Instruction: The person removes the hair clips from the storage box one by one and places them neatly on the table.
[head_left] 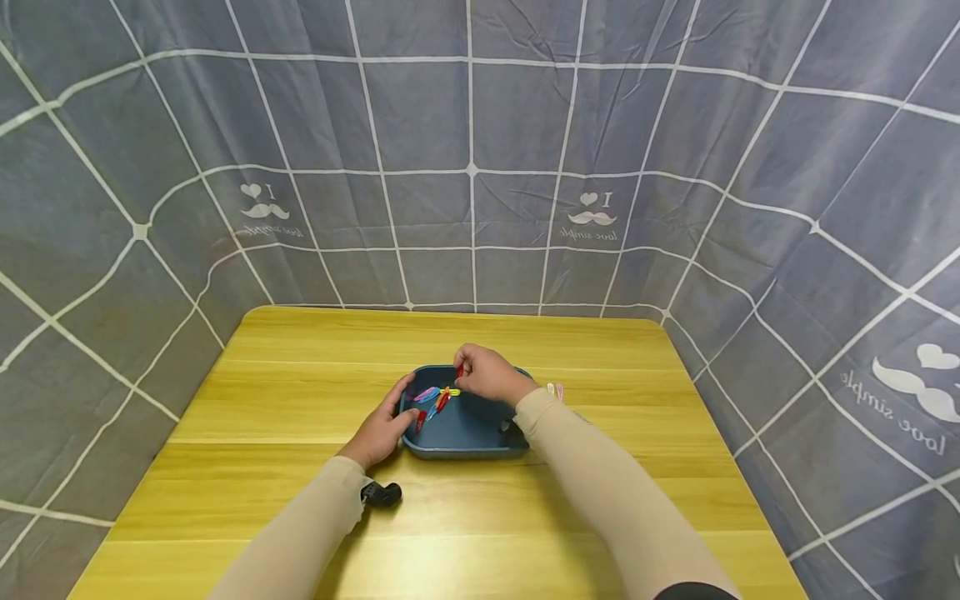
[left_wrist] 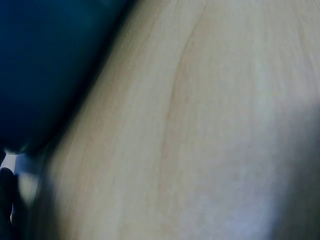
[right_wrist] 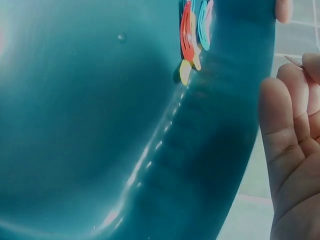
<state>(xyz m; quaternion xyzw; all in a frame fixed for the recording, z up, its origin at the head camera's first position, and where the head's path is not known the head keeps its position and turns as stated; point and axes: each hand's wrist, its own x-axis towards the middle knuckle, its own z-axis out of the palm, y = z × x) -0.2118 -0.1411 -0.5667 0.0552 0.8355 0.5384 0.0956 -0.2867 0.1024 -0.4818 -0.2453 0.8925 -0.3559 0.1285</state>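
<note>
A dark blue tray (head_left: 465,453) holds several snap hair clips of different colours along its left side. My left hand (head_left: 382,432) holds the tray's left rim, fingers along the outer wall and thumb over the edge, close to a red hair clip (head_left: 421,422). Above the tray's far side my right hand (head_left: 491,373) pinches another red hair clip (head_left: 461,372) between thumb and finger. The right wrist view shows that clip edge-on as a thin sliver (right_wrist: 294,62) at the fingertips. A red clip (right_wrist: 187,35) lies there beside a yellow one (right_wrist: 185,72).
Right of the tray, partly behind the right forearm, lie a few pale and pink clips (head_left: 557,390) on the wooden table (head_left: 315,358). A black wrist device (head_left: 381,494) sits at the left cuff. Grey checked curtains (head_left: 420,208) surround the table's back and sides.
</note>
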